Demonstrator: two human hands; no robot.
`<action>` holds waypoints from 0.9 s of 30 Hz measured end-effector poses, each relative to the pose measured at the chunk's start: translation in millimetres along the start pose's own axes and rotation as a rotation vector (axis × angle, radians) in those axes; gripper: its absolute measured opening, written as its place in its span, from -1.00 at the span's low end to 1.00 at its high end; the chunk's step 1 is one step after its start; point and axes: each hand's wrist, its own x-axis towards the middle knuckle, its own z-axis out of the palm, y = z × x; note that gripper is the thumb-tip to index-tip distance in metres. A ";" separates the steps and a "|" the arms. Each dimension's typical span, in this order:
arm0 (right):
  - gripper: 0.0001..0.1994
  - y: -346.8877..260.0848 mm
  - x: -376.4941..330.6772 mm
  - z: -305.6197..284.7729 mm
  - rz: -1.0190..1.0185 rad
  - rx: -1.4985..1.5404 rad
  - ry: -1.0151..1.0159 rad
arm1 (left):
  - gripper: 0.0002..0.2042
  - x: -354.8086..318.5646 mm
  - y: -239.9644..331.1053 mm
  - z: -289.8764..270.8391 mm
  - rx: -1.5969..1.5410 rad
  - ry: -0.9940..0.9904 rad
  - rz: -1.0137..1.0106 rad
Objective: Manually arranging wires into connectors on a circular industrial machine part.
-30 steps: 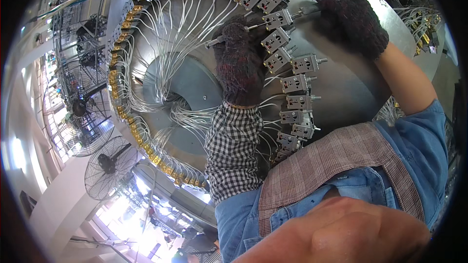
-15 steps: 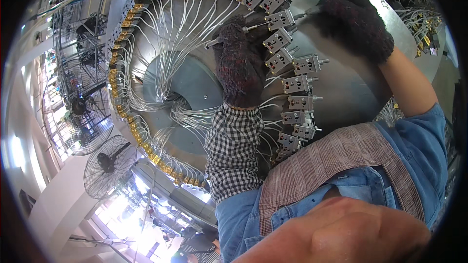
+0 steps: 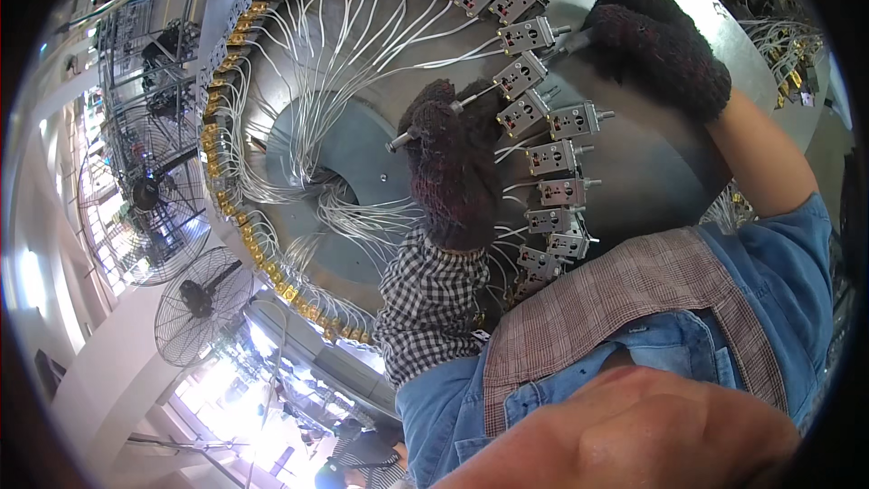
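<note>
Under the fingers of the right hand (image 3: 656, 45), which has slid up the metal disc (image 3: 652, 172) and now grips a rod (image 3: 568, 39), the left hand (image 3: 453, 163) grips a tool (image 3: 434, 119) at a block (image 3: 520, 75).

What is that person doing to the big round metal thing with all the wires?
A person in dark knitted gloves is working on a big round grey metal disc. Small grey metal switch blocks sit in a ring around it, with thin white wires running in toward the middle. The left hand holds a thin silvery tool pointed at one block. The right hand rests on the disc and grips a short metal stub by another block. Two round wire-caged fans stand off to the side.
</note>
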 end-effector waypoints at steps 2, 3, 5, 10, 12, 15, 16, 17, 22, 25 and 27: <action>-0.62 -2.0 3.5 0.4 -0.100 -0.118 0.037 | -0.62 1.5 -3.3 -4.7 0.022 -0.016 0.029; -0.62 0.6 2.5 0.7 0.299 0.361 -0.011 | -0.62 2.8 -3.3 -4.6 0.020 -0.017 0.028; -0.62 5.9 1.9 -0.4 0.699 0.839 -0.058 | -0.60 5.0 -2.0 -3.5 -0.034 -0.027 -0.030; -0.57 6.9 2.8 4.0 0.669 0.958 -0.016 | -0.57 2.3 -9.8 -8.4 0.014 -0.002 -0.020; -0.60 7.0 9.1 0.5 0.780 1.145 -0.022 | -0.56 1.6 -12.8 -10.7 0.036 -0.026 0.008; -0.64 14.7 4.7 5.3 0.846 1.340 -0.020 | -0.55 -0.1 -13.0 -6.2 0.032 -0.001 -0.031; -0.65 18.1 1.6 6.5 0.800 1.347 -0.016 | -0.53 -0.5 -12.7 -1.3 -0.022 -0.001 -0.032; -0.65 21.7 -0.3 5.7 0.802 1.349 -0.011 | -0.52 -0.9 -12.7 1.2 -0.076 -0.001 -0.033; -0.67 8.3 11.0 0.1 0.990 0.874 -0.072 | -0.49 -1.9 -8.6 8.5 -0.086 -0.022 -0.049; -0.68 1.1 21.8 -17.8 0.931 0.932 -0.235 | -0.48 -1.1 -7.9 5.1 -0.039 0.012 -0.043; -0.68 12.2 12.2 -8.7 0.861 0.981 -0.218 | -0.48 -0.6 -7.7 3.6 0.037 0.003 -0.051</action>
